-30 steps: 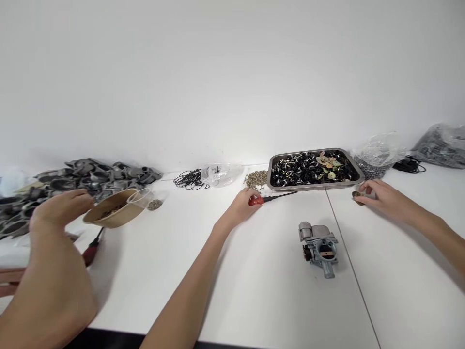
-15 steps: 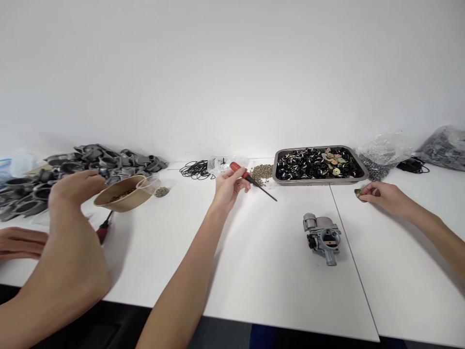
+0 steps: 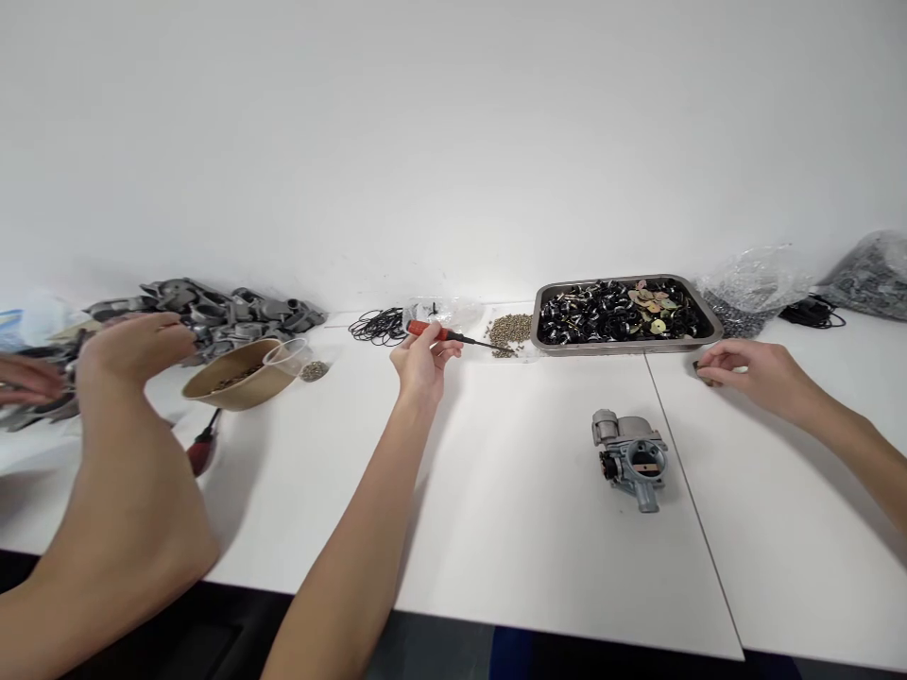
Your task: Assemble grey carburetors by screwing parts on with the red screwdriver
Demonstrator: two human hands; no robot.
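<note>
The left hand (image 3: 423, 364) is up off the table (image 3: 510, 529), its fingers closed round the red handle of a screwdriver (image 3: 443, 334). The handle sits between thumb and fingertips, and the dark shaft runs out to the right, its tip just at a pile of brass bits (image 3: 511, 329) beside the tray (image 3: 539, 316) of black parts. The right hand (image 3: 751, 370) rests on the table well to the right, loosely curled, thumb and forefinger shut on a small brown part (image 3: 701, 371) that pokes out at the fingertips and lies on the tabletop near the tray's front corner. A carburetor (image 3: 630, 456) stands on the table between the two hands, nearer the viewer, touched by neither. Far left, a co-worker's hand (image 3: 134, 342) hovers by a bowl (image 3: 237, 387), in front of grey castings (image 3: 233, 310).
</note>
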